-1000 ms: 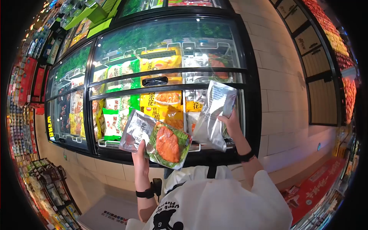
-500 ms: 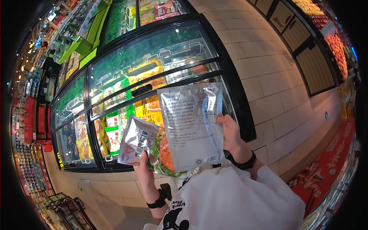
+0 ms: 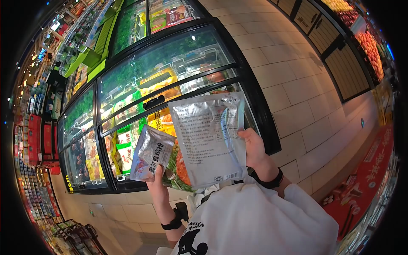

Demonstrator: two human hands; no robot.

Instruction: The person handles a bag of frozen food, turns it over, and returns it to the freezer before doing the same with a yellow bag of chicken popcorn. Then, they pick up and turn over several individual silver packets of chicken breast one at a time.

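Observation:
Two silver food packs are held up before me. A pack with a food picture and dark lettering (image 3: 148, 153) is pinched at its lower edge by my left hand (image 3: 158, 187), thumb on the front. My right hand (image 3: 255, 148) grips the right edge of a larger silver pack (image 3: 208, 140), its printed back with small text and a barcode facing me. This larger pack overlaps the right part of the first one, hiding some of its picture of orange-brown food on greens. Both wrists wear black bands.
Behind the packs stands a glass-topped freezer (image 3: 127, 80) with a black frame and bagged foods inside. Tiled floor (image 3: 293, 80) runs along its right side. Packed shelves line the left, a red mat (image 3: 361, 182) lies at the lower right, and fruit (image 3: 369, 51) is displayed at the upper right.
The larger pack has shifted slightly left and tilted a little. The view has turned slightly, so the freezer appears a bit further left. Both hands keep their hold.

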